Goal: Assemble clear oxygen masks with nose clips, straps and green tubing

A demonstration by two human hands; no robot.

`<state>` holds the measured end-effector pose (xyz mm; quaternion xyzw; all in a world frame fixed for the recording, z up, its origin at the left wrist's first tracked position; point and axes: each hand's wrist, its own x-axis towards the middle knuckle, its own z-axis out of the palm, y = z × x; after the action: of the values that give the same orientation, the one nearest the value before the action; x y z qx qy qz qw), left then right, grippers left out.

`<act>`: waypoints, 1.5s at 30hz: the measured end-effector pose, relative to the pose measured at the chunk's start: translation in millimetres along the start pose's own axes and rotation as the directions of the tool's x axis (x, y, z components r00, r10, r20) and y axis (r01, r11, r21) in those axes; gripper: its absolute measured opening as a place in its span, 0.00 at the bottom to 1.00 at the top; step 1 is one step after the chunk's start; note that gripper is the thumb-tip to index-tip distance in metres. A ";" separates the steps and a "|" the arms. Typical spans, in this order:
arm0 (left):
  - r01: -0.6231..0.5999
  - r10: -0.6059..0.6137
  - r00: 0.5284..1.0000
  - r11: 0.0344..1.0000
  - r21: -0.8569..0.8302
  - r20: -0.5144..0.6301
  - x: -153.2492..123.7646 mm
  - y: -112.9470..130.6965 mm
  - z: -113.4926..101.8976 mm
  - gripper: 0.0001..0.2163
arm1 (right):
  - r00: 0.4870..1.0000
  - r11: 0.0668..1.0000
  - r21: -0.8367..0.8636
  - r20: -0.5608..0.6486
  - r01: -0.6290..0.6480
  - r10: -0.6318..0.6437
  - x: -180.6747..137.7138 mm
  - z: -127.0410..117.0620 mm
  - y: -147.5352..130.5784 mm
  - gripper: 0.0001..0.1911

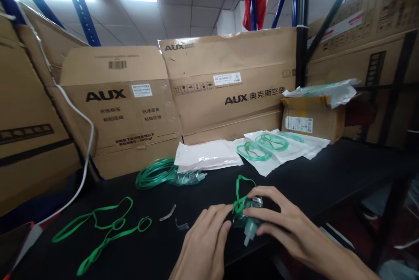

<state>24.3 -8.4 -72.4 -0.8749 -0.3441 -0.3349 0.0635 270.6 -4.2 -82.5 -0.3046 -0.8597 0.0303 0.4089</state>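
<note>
My right hand (281, 223) is wrapped round a clear green oxygen mask (249, 224) near the front edge of the black table (327, 175). My left hand (206, 240) pinches the mask's green elastic strap (241, 192), which loops up above it. Both hands are closed on the mask and strap.
Loose green straps (104, 227) lie at the left, two small metal clips (168, 213) in front of them. A coil of green tubing (156, 172) with another mask sits behind. White sealed packets (262, 149) and a small open carton (312, 116) stand at the right. AUX cardboard boxes (225, 83) wall the back.
</note>
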 end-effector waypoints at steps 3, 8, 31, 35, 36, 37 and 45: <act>0.006 -0.006 1.000 1.000 -0.030 0.029 -3.6 -2.2 4.9 0.16 | 1.000 0.998 0.065 -0.007 -0.003 0.003 -2.8 -2.2 -1.2 0.22; 0.047 -0.045 0.999 0.991 -0.122 0.021 -8.2 -3.5 5.3 0.18 | 0.991 0.995 0.083 0.126 -0.049 0.038 -4.9 -4.3 -14.6 0.24; 0.236 -0.241 0.971 0.953 -0.190 0.001 -5.7 7.5 9.5 0.08 | 0.992 0.995 0.070 0.103 0.070 -0.077 -11.4 9.4 -3.7 0.35; 0.222 -0.217 0.975 0.962 -0.158 0.044 -5.7 7.2 11.1 0.08 | 0.987 0.994 0.009 0.119 0.111 -0.112 -17.1 -0.2 2.0 0.34; 0.231 -0.226 0.973 0.962 -0.145 0.053 -5.6 7.1 11.0 0.08 | 0.989 0.994 0.002 0.099 0.106 -0.106 -21.8 -4.9 5.6 0.33; 0.245 -0.239 0.969 0.960 -0.134 0.059 -5.3 7.1 10.7 0.09 | 0.994 0.996 -0.008 0.073 0.084 -0.083 -27.5 -10.6 10.0 0.32; 0.316 -0.303 0.948 0.935 -0.162 0.096 -2.6 9.2 9.3 0.10 | 0.962 0.961 -0.041 -0.040 -0.272 0.270 -61.8 -49.5 30.6 0.22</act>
<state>33.9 -13.6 -80.0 -0.8230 -0.4488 -0.3391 -0.0791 351.2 -23.0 -101.1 -0.4293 -0.8032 0.0609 0.4085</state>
